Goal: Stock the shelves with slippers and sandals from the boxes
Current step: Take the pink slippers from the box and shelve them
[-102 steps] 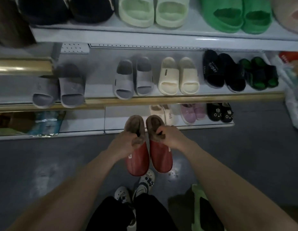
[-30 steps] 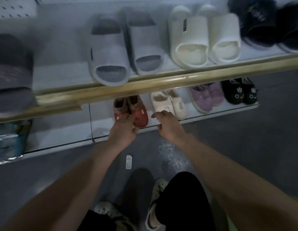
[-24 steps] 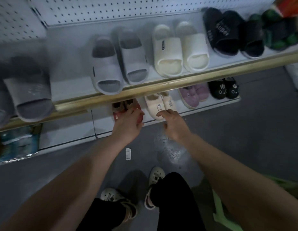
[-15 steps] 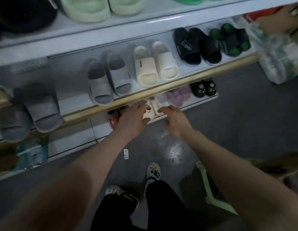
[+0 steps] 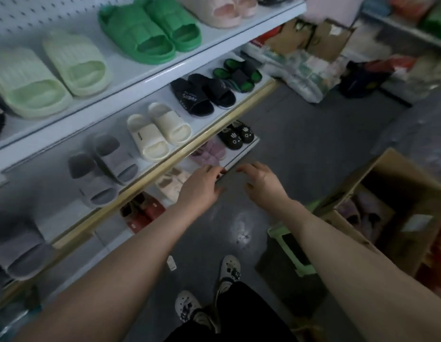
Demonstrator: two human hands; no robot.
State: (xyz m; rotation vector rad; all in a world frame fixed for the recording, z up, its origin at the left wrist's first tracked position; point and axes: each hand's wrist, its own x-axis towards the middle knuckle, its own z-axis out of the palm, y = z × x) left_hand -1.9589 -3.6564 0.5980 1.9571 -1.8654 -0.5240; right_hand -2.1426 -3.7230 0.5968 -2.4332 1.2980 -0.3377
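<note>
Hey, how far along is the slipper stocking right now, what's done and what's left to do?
Done: the red slippers sit on the bottom shelf beside the cream pair.
In hand: nothing. The left hand and right hand hover open and empty at the shelf's front edge.
Left: the cardboard box on the floor holds unshelved slippers to bring over.

left grip, right grip outstretched, slack

Bottom shelf with red slippers, cream slippers, purple slippers, black slippers.
</note>
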